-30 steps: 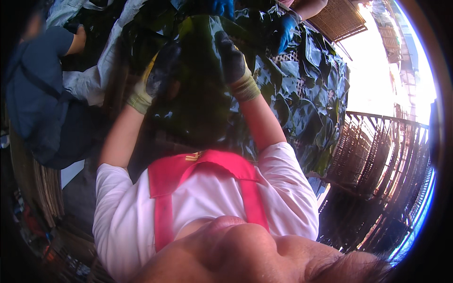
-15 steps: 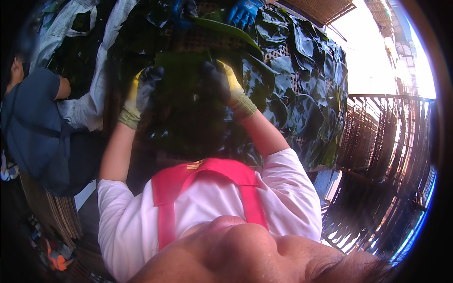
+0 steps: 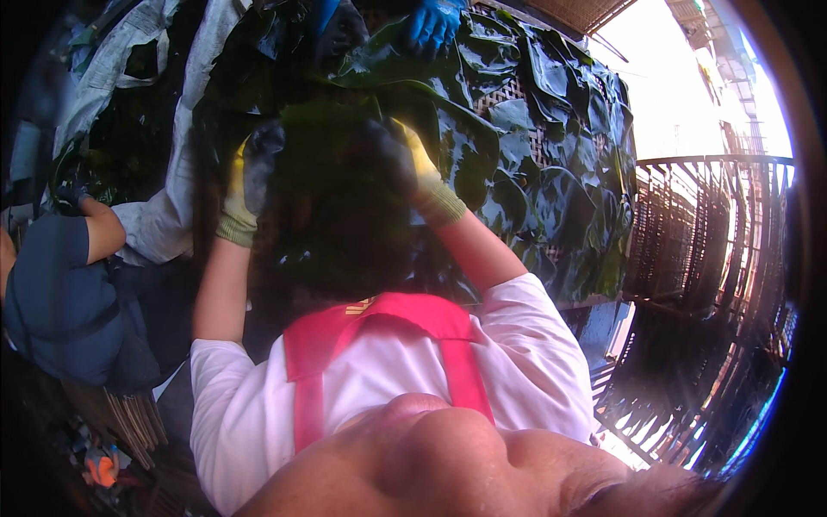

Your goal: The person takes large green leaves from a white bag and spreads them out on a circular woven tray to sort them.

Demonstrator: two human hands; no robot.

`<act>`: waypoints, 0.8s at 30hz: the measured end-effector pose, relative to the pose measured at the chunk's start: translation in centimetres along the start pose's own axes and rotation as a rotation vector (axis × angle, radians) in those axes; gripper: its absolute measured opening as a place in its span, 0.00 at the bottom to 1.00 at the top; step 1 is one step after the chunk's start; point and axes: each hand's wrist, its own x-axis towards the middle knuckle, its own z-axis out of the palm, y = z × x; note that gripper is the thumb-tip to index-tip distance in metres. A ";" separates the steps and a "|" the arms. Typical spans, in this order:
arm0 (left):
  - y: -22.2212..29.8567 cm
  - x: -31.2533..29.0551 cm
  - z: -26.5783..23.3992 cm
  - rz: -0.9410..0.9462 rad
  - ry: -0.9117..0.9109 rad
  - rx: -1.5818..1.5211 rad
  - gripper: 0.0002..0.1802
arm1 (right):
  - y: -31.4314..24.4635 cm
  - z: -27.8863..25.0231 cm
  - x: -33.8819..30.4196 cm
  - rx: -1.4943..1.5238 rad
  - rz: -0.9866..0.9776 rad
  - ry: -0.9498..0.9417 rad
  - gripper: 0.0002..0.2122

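A broad dark green leaf (image 3: 332, 129) spans the gap between my hands over the leaf-covered rack. At its left edge my left hand (image 3: 256, 168), in a yellow glove with a dark coated palm, is closed with the fingers curled in. My right hand (image 3: 403, 159), gloved alike, is closed at the leaf's right edge; its fingertips are dark and blurred. Beneath and around them, glossy leaves (image 3: 551, 202) lie spread flat and overlapping. Across the rack are another person's blue-gloved hand (image 3: 437, 24) and, beside it, a darker gloved hand (image 3: 343, 30) near a long leaf.
To the left, a person in a dark blue shirt (image 3: 65, 293) reaches toward a large white sack (image 3: 177, 164) holding green leaves. Slatted bamboo racks (image 3: 689, 233) stand on the right. Woven mesh (image 3: 508, 90) shows between the spread leaves.
The long leaf at the far side has come down flatter toward the rack. The person at left has shifted and stretched an arm to the sack. My hands have barely moved.
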 end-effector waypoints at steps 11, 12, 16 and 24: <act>1.5 0.0 1.9 0.012 -0.095 -0.001 0.23 | -0.3 -1.2 0.4 -1.384 -0.928 -0.046 0.06; -1.8 0.0 1.1 0.034 -0.128 0.082 0.24 | 0.0 -1.1 0.5 -1.254 -0.992 -0.031 0.07; -0.9 -0.9 2.5 0.262 -0.272 0.591 0.25 | -2.3 -0.4 0.5 -1.096 -1.053 -0.243 0.08; -2.3 0.9 0.3 -0.285 -0.287 -0.738 0.23 | -0.5 -0.9 1.9 -0.920 -0.613 -0.106 0.06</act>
